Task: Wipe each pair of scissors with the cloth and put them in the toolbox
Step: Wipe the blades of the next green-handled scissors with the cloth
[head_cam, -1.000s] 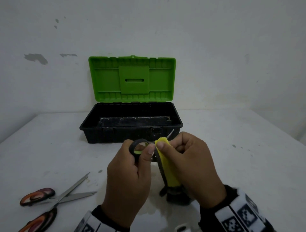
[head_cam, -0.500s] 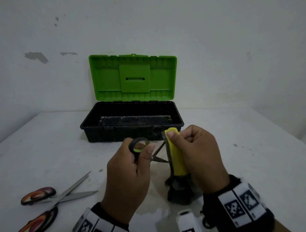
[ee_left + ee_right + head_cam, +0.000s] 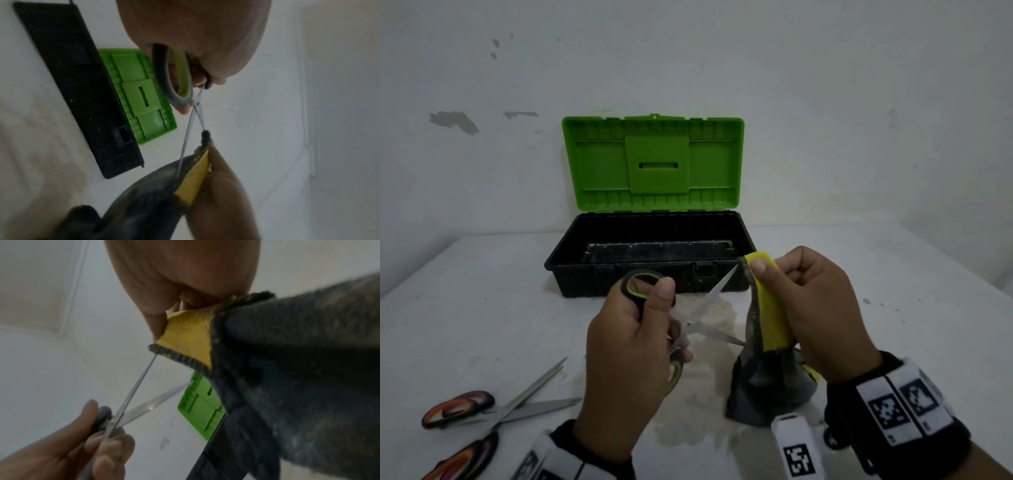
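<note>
steel blades of the black-and-green-handled scissors stand spread. reason? (trainee)

the left hand grips the handle loops, thumb across the far loop, holding the pair in the air just near of the black plastic toolbox, whose green lid stands raised. spreading likely exposes each blade's inner face. the right hand pinches a folded yellow-and-dark-grey cloth between thumb and curled fingers. the far blade tip appears to meet the cloth's top edge, the near tip its dark side. (technician)

purpose of the open toolbox? (trainee)

judged: ready to receive the wiped pair. no scissors show inside it. orange-handled scissors lie open on the white table, near left, presumably awaiting their wipe. (technician)

limits of view? (trainee)

the toolbox's near wall hides part of its floor. one orange handle is cut off at the frame edge. the left fingers are mostly hidden behind the hand. whether the cloth presses the blades or merely touches them cannot be told. (technician)
</note>
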The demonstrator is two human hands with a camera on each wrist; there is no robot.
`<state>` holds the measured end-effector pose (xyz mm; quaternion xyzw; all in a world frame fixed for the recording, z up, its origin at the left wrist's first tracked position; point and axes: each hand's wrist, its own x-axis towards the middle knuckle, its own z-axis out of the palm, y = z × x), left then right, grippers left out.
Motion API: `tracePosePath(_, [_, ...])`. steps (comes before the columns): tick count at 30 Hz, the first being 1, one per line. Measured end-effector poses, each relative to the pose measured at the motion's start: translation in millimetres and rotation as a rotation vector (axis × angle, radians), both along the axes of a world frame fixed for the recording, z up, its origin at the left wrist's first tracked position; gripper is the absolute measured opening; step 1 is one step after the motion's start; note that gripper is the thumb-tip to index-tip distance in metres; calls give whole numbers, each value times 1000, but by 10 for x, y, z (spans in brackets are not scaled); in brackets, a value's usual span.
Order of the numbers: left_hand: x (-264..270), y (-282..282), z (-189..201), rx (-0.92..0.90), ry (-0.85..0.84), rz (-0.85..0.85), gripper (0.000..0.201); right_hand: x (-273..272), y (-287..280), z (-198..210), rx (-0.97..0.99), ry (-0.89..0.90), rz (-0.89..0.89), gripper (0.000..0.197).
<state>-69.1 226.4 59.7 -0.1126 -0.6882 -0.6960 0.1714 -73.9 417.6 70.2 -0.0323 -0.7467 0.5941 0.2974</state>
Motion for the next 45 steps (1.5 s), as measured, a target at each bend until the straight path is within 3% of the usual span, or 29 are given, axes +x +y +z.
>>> tracePosePath(4, [-66, 7, 37, 122, -188, -83, 34, 95, -40, -38, 73, 41, 166, 27])
tracePosePath(10, [-103, -20, 20, 265, -322, -135, 34, 123, 22, 27, 16, 123, -5, 26])
tracePosePath(16, [-129, 22, 65, 366, -427, -184, 35, 163, -96, -17, 31, 12, 306, 23])
tracePosePath(23, [-129, -1, 49, 364, -457, -241, 36, 139, -213, -21, -66, -159, 441, 24])
tracePosePath(28, [-131, -17, 72, 363, -473, -269, 35, 135, -260, -19, -94, -158, 380, 28])
tracePosePath(32, [-144, -26, 80, 358, -487, -269, 34, 90, -220, -38, -239, -159, 318, 29])
tracePosePath(36, [-134, -15, 60, 345, -495, -277, 34, 148, -273, -58, -197, -167, 382, 28])
tracePosePath(41, [-133, -8, 53, 342, -507, -273, 33, -1, -131, -81, -307, -159, 278, 33])
tracePosePath(45, [-137, -11, 37, 340, -517, -272, 34, 61, -198, -91, -251, -190, 347, 33])
